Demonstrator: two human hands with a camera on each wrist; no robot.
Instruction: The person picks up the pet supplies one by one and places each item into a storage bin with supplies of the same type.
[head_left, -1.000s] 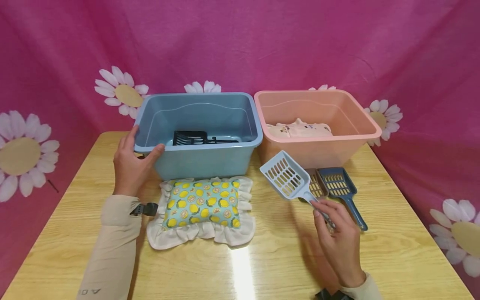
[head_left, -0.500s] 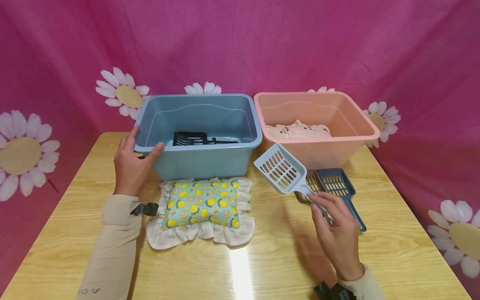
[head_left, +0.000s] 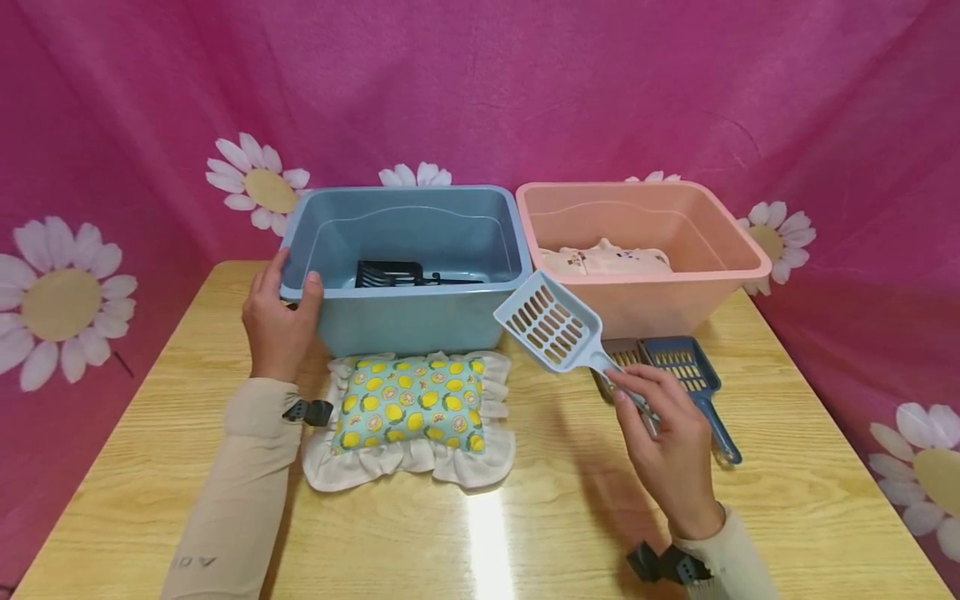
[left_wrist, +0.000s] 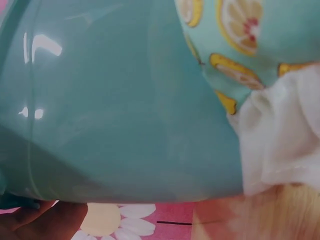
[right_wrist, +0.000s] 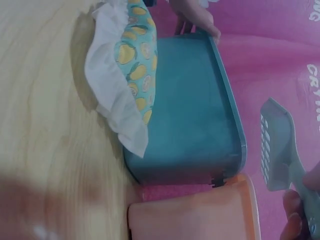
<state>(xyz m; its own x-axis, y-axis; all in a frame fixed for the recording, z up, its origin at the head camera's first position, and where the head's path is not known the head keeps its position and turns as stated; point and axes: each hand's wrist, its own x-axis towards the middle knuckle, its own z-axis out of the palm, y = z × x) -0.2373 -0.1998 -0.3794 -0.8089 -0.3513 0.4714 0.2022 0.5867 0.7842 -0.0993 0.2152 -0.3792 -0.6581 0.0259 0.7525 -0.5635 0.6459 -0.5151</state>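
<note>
A light blue slotted litter scoop is tilted up over the table, its handle pinched by my right hand. In the head view its head overlaps the near edges of both bins; the right wrist view shows the scoop side-on. My left hand grips the front left corner of the blue bin, thumb on the front rim and fingers along the side. Inside that bin lies a black slotted scoop. Beside it, the pink bin holds a pale patterned cloth item.
A lemon-print cushion with white ruffles lies before the blue bin. A dark blue scoop and a brownish scoop lie by the pink bin. Behind the wooden table hangs a pink flowered cloth.
My right hand has moved the light blue scoop a little left and upward, toward the blue bin's near right corner. My left hand stays at the bin's corner, its thumb now more upright.
</note>
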